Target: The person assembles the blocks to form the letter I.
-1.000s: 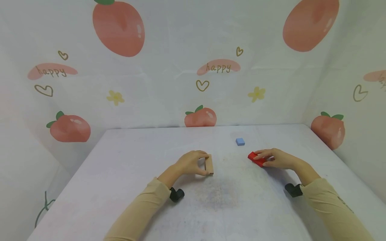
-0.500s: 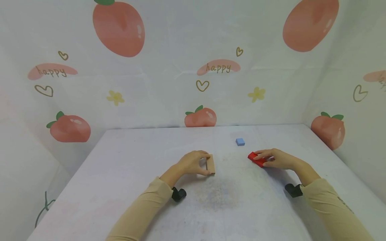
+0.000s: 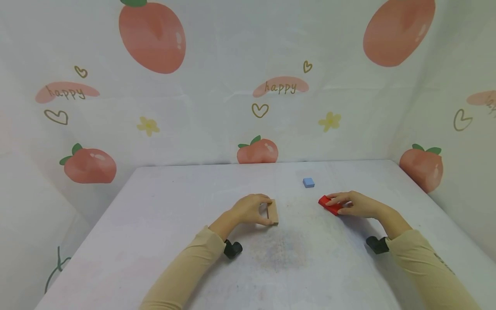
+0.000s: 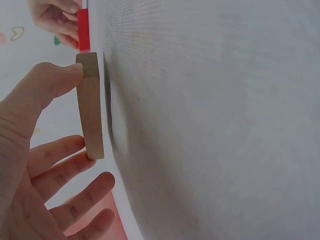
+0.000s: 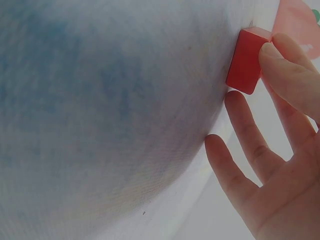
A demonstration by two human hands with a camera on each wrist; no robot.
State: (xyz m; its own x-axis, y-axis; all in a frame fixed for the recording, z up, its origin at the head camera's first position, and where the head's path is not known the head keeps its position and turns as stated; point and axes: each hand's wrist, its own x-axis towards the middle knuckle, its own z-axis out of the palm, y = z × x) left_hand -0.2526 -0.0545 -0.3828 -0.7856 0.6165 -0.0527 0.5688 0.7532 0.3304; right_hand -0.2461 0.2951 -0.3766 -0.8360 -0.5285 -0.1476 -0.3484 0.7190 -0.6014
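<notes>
A flat, plain wooden block (image 3: 273, 212) is near the middle of the white table. My left hand (image 3: 249, 209) pinches it by its two ends, the thumb at one end and fingertips at the other. In the left wrist view the wooden block (image 4: 90, 110) stands edge-on close to the tabletop; whether it touches cannot be told. Farther right, my right hand (image 3: 358, 204) holds a red block (image 3: 326, 204) between thumb and fingers, partly covering it. The right wrist view shows the red block (image 5: 245, 62) at the table surface, with other fingers spread below it.
A small blue block (image 3: 308, 182) lies towards the back of the table (image 3: 174, 241), beyond the right hand. Behind and along the sides hangs a white curtain (image 3: 213, 56) printed with peaches. Black wrist-worn cameras (image 3: 233, 249) sit at both cuffs.
My left hand has slid slightly to the right with the wooden block, closer to the red one. The right hand, the red block and the blue block have stayed put.
</notes>
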